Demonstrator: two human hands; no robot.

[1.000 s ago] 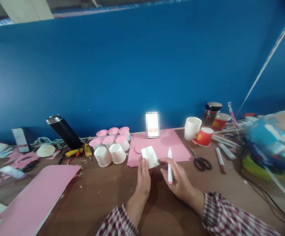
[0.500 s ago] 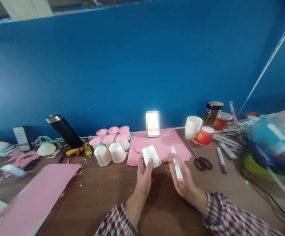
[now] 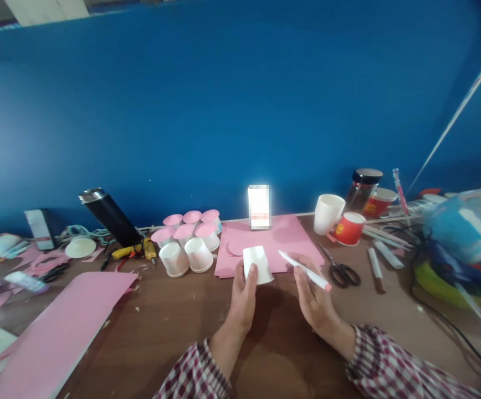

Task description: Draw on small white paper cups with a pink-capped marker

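A small white paper cup (image 3: 259,264) is held by my left hand (image 3: 243,296), thumb pressed on its near side, wider rim toward me. My right hand (image 3: 316,299) grips a white marker (image 3: 307,270) with a pinkish-red end; its pale pointed end leans toward the cup but stays apart from it. Beyond both hands lie pink paper sheets (image 3: 282,238). To the left, two white paper cups (image 3: 199,255) stand upside down in front of several cups with pink discs (image 3: 183,231) on top.
Scissors (image 3: 343,274) and a brush (image 3: 376,271) lie right of my right hand. A white cup (image 3: 327,215), a red cup (image 3: 349,229) and a jar (image 3: 363,191) stand behind. A black flask (image 3: 109,217) leans left, beyond a large pink sheet (image 3: 66,327). A blue partition (image 3: 240,100) closes off the back.
The marker has turned in my right hand from nearly upright to slanted, its pinkish end swinging right. My left hand has tilted the cup slightly more upright.
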